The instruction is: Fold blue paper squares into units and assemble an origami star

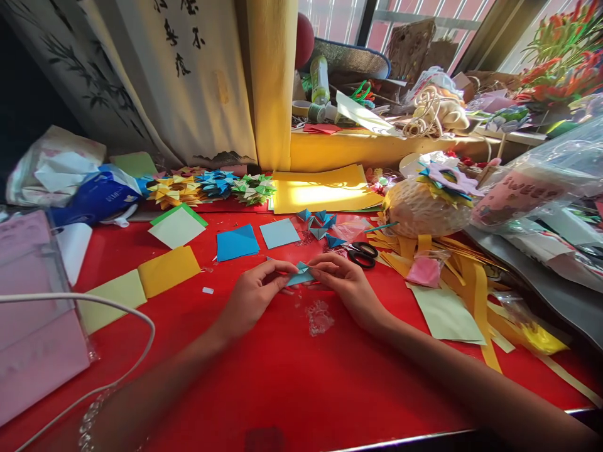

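Between my two hands is a small folded piece of light blue paper (300, 274), held just above the red table (292, 376). My left hand (257, 290) pinches its left end, and my right hand (343, 282) pinches the right end. Just beyond my fingers lie a stack of blue paper squares (238, 242) and a light blue paper square (279, 233). Several folded blue paper pieces (318, 223) sit in a loose group behind my right hand. Black-handled scissors (362, 254) rest close by, their blades partly hidden.
Finished paper rings (254, 189) and yellow sheets (320, 191) line the back. Orange paper strips (478, 307) and a pale green sheet (447, 312) lie right. A white cable (149, 342) and pink folder (38, 351) are at left. Clear plastic scraps (319, 317) lie near my hands.
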The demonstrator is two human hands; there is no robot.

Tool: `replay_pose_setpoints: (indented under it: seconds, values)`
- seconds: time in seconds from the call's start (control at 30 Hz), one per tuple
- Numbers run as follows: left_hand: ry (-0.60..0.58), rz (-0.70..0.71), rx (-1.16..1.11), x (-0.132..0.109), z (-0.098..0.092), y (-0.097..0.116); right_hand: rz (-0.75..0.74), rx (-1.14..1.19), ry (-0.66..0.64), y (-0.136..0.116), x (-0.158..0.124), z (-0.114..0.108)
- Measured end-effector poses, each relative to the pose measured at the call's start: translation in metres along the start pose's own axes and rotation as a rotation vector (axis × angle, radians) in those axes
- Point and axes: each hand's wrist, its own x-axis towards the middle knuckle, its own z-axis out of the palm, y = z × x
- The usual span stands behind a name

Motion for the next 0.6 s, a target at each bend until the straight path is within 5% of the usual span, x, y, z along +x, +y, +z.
replay_pose_setpoints:
  seconds: [0.6]
  values:
    - [0.000,-0.130,-0.160,0.0018,0.0047,0.0050,0.005,-0.034,-0.014,0.0021,0.0005,0.0007]
